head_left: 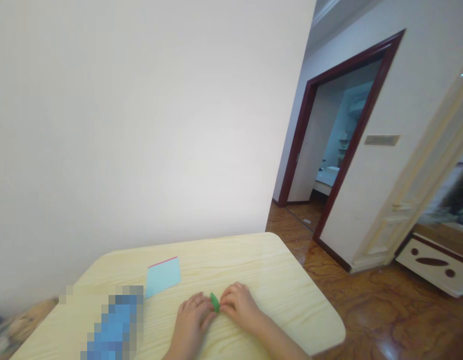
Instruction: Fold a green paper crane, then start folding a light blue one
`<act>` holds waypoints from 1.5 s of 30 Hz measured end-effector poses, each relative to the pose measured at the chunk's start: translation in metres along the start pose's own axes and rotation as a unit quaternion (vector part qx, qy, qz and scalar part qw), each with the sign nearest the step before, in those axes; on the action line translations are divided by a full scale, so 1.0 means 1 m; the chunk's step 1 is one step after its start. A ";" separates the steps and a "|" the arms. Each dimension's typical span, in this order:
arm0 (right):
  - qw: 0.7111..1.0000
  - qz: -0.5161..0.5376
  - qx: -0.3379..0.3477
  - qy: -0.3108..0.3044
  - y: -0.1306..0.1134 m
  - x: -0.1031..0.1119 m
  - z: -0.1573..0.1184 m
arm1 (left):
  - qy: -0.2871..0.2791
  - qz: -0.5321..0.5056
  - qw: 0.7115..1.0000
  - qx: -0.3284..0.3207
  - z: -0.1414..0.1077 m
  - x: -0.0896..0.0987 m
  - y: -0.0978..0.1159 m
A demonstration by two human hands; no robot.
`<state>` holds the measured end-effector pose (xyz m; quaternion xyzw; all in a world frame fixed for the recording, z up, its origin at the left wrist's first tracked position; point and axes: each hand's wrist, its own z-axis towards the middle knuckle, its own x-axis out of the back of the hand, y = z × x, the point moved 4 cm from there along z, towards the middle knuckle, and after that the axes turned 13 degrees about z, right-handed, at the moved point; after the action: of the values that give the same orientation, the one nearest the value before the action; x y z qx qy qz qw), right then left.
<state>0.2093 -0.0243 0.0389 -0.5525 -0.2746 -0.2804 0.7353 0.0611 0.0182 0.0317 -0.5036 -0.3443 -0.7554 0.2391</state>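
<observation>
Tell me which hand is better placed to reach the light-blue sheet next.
Probably the left hand: it lies nearer the light-blue sheet, while the right hand sits beyond the green piece from it. Both hands have fingers at that piece, though.

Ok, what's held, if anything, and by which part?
Small, slender green object, toward its lower end, by fingertips of left hand and right hand; exact contact unclear.

A small, narrow green piece (214, 302) is held between the hands (192, 318), its far end angled slightly left.
</observation>
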 end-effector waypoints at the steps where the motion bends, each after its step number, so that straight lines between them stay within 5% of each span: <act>1: 1.000 0.001 -0.004 0.002 0.001 -0.001 0.001 | 0.004 0.001 1.000 0.014 0.001 0.000 0.000; 9: 0.999 -0.010 -0.032 0.036 0.000 -0.006 0.004 | 0.010 0.020 0.996 0.086 0.005 0.002 0.005; 26: 0.993 -0.021 -0.076 0.083 0.003 -0.009 0.008 | 0.031 0.047 0.991 0.121 0.000 -0.003 0.006; 34: 0.991 -0.013 -0.100 0.083 0.003 -0.008 0.009 | 0.048 0.053 0.996 0.060 0.001 0.003 0.010; 42: 0.988 -0.001 -0.108 0.109 0.009 -0.010 0.013 | -0.080 0.100 0.992 -0.020 -0.001 -0.008 0.010; 45: 0.988 -0.001 -0.107 0.112 0.009 -0.010 0.012 | -0.088 0.092 0.989 -0.078 -0.008 -0.010 0.005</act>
<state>0.2074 -0.0094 0.0288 -0.5925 -0.1593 -0.3690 0.6982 0.0634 0.0092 0.0218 -0.6149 -0.2565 -0.7075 0.2358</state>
